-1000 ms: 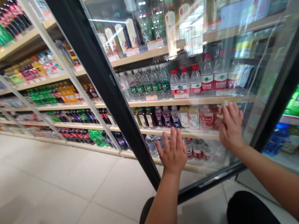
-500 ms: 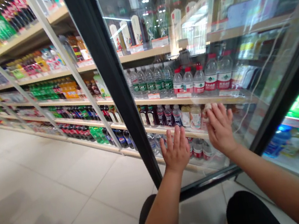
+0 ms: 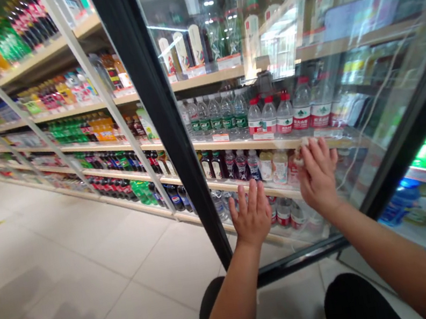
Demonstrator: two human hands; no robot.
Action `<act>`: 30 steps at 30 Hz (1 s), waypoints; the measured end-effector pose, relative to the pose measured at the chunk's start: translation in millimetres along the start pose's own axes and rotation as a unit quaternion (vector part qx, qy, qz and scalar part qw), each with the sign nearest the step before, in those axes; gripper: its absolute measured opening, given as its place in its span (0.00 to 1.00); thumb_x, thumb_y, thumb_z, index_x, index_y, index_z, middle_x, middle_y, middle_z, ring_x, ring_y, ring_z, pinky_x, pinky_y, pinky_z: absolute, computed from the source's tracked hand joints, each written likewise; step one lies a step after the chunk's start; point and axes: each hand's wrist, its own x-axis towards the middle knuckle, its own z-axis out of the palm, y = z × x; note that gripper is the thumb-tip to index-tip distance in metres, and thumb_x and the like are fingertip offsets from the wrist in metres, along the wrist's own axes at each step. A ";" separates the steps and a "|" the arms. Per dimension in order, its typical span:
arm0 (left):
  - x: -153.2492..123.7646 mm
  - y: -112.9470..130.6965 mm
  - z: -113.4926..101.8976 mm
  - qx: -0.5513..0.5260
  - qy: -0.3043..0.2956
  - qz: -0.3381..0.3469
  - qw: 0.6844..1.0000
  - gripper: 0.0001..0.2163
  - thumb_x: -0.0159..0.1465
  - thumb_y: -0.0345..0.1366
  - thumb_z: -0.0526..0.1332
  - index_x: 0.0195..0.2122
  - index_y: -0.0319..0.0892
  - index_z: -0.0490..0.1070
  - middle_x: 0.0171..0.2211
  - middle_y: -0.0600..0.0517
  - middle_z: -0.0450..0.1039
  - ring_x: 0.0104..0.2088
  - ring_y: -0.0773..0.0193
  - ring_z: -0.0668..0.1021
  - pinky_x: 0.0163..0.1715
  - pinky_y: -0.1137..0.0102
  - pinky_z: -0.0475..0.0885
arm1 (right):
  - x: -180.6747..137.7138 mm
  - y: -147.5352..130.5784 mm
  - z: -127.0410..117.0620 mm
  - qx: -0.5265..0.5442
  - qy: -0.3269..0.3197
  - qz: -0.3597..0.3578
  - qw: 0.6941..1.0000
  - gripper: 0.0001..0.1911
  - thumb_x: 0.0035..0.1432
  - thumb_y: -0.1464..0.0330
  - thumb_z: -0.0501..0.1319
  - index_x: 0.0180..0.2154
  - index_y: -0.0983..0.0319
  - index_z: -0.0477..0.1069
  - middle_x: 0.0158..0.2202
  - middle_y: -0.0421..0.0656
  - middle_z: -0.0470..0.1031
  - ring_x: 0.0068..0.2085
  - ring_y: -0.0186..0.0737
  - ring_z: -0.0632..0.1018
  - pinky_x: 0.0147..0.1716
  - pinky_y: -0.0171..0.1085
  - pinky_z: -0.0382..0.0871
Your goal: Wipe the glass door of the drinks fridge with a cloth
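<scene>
Shop aisle, pale tiled floor [image 3: 95, 282]. Left hand [image 3: 251, 213] splayed against glass door [image 3: 359, 156], gripping nothing visible. Under half-curled right hand [image 3: 317, 174], bunched pale cloth [image 3: 299, 158], apparently pressed to pane. Shifted leftward over past second, latterly slightly back; now covering different patch of glass. Around: black frame [image 3: 154, 104]; behind, red-capped bottles [image 3: 269, 117].

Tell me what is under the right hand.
A crumpled wad, apparently pale cloth, shows from under the right hand, against the glass door; the hand covers the rest.
</scene>
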 end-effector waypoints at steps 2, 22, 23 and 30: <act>0.1 0.2 0.0 0.001 0.000 0.000 1.000 0.27 0.66 0.39 0.58 0.66 0.42 0.59 0.59 0.46 0.69 0.69 0.55 0.54 0.70 0.54 0.41 | -0.3 1.0 0.6 -0.004 0.010 0.005 1.000 0.33 0.65 0.72 0.51 0.69 0.56 0.48 0.69 0.52 0.56 0.71 0.51 0.52 0.67 0.61 0.45; 0.9 0.3 -2.1 0.008 -0.003 0.002 1.000 0.27 0.66 0.38 0.58 0.66 0.42 0.59 0.58 0.45 0.71 0.69 0.54 0.56 0.70 0.54 0.43 | -46.1 31.7 -0.1 -0.003 -0.019 -0.008 1.000 0.32 0.65 0.72 0.53 0.68 0.56 0.51 0.68 0.54 0.59 0.71 0.51 0.54 0.66 0.61 0.47; 1.4 0.3 -2.2 0.011 0.000 0.004 1.000 0.27 0.66 0.38 0.58 0.66 0.41 0.59 0.58 0.45 0.71 0.69 0.54 0.55 0.69 0.53 0.43 | -38.0 37.9 -2.0 -0.005 -0.014 0.015 1.000 0.31 0.65 0.70 0.53 0.68 0.56 0.52 0.68 0.54 0.58 0.71 0.52 0.55 0.66 0.62 0.46; 2.9 0.5 -1.8 0.012 0.006 0.004 1.000 0.28 0.66 0.38 0.58 0.67 0.41 0.57 0.58 0.45 0.71 0.70 0.55 0.51 0.70 0.53 0.43 | -36.7 65.9 -3.2 -0.007 0.036 0.103 0.994 0.32 0.67 0.68 0.53 0.69 0.57 0.48 0.71 0.55 0.51 0.71 0.54 0.54 0.65 0.62 0.50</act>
